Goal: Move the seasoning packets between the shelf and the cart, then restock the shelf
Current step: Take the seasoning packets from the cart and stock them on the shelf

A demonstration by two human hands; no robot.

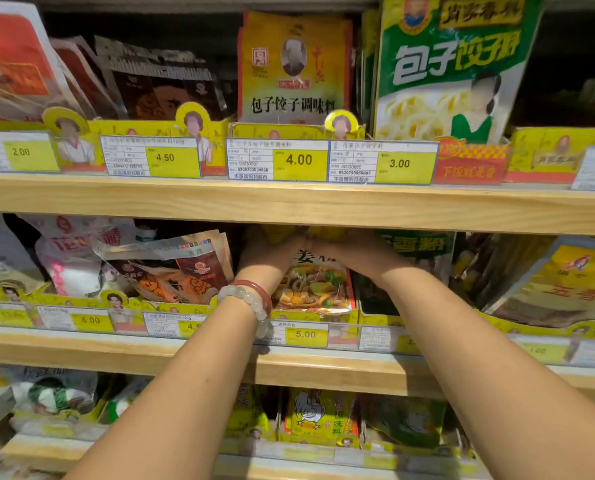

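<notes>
Wooden shelf (289,206) tiers fill my head view. On the middle tier, my left hand (270,258) and right hand (355,254) clasp the top of a yellow seasoning packet (311,289) standing in its tray above the 5.00 tag (304,334); fingers curl behind it, under the board.

Bare forearms; left wrist wears a pale bead bracelet (253,304) and red bangle (259,289)
</notes>
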